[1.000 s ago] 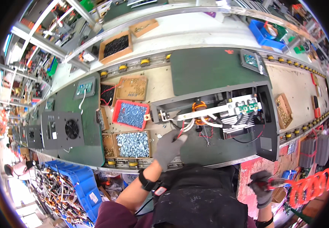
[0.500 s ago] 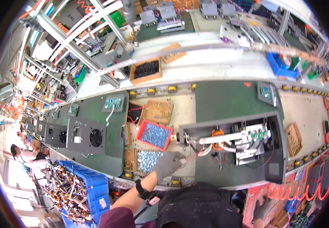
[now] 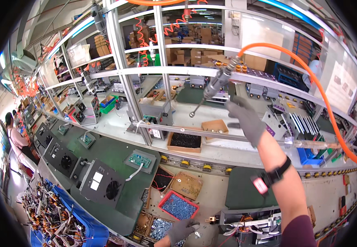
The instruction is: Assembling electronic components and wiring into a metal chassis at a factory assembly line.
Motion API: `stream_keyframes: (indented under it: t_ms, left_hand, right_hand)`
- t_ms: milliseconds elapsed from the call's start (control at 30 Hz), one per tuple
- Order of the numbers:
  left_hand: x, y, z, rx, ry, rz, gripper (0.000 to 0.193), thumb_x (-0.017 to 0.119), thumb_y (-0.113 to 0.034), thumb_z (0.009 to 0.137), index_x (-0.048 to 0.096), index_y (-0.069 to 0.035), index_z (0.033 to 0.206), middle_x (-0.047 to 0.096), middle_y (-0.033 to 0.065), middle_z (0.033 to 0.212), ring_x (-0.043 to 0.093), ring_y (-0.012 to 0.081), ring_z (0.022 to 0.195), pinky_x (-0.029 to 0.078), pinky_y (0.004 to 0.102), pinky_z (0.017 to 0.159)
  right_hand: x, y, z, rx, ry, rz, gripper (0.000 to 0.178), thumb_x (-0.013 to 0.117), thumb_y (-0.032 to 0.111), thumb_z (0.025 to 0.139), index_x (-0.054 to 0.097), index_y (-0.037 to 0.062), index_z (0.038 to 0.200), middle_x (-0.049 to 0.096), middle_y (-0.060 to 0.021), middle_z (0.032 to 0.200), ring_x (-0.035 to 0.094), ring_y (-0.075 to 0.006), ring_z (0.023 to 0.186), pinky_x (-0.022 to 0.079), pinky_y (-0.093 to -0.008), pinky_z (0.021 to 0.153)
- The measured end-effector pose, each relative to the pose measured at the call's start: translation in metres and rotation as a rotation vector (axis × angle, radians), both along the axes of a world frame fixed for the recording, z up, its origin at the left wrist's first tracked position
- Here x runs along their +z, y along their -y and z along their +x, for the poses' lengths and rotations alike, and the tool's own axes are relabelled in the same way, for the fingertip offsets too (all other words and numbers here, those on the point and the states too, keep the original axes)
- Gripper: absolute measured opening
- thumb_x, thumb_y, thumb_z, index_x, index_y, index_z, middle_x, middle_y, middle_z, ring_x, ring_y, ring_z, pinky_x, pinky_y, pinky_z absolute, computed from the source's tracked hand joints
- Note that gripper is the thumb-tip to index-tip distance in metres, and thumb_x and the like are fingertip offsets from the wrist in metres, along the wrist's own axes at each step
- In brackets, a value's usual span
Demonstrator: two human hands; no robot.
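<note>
My right hand (image 3: 247, 122), in a grey glove, is raised over the bench with its fingers apart and nothing in them. Just left of it hangs a power screwdriver (image 3: 217, 84), its long bit slanting down to the left and an orange air hose (image 3: 306, 68) joined to its top. Low in the picture, my left hand (image 3: 182, 231), gloved too, is closed beside the bin of silver hardware (image 3: 160, 227). Small shiny metal pieces (image 3: 197, 234) show at its fingertips; their kind is too small to tell. An open grey metal case (image 3: 228, 215) with wiring inside lies to its right.
A red tray of bluish screws (image 3: 179, 206) and a cardboard box of brass-coloured screws (image 3: 186, 185) stand on the line. Black cases with fans (image 3: 102, 185) sit to the left. A metal rail (image 3: 228, 133) crosses ahead. A blue crate (image 3: 77, 222) holds wired parts.
The view has tilted up. My right hand has risen from the lower right to beside the hanging screwdriver. My left hand remains near the hardware bins.
</note>
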State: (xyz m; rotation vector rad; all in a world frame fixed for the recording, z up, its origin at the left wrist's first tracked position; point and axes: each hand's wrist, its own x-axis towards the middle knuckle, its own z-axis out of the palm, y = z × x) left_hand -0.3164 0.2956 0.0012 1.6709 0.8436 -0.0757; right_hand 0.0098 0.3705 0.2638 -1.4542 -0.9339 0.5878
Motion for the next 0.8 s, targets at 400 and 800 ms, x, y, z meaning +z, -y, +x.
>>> stream_keyframes:
  t_ms: [400,800]
  left_hand:
    - [-0.019,-0.006,-0.012,-0.043,-0.002,0.001,0.045,0.066,-0.029,0.088,0.057,-0.003,0.125,0.065,0.0133,0.115,0.063,0.0191,0.103,0.049,0.0320,0.090]
    - [0.018,0.033,0.069,-0.201,-0.105,0.499,0.108,0.084,-0.035,0.066,0.019,-0.012,0.149,0.037,0.0241,0.140,0.047,0.0433,0.122,0.045,0.0445,0.098]
  right_hand:
    - [0.034,-0.053,0.020,0.002,-0.036,0.174,0.038,0.068,0.035,0.083,0.065,0.0001,0.099,0.066,-0.0108,0.090,0.067,-0.0183,0.075,0.057,-0.0311,0.068]
    - [-0.027,0.315,0.041,-0.399,-0.477,0.606,0.027,0.055,0.013,0.094,0.056,0.0004,0.119,0.064,-0.0108,0.112,0.063,-0.0211,0.102,0.055,-0.0325,0.085]
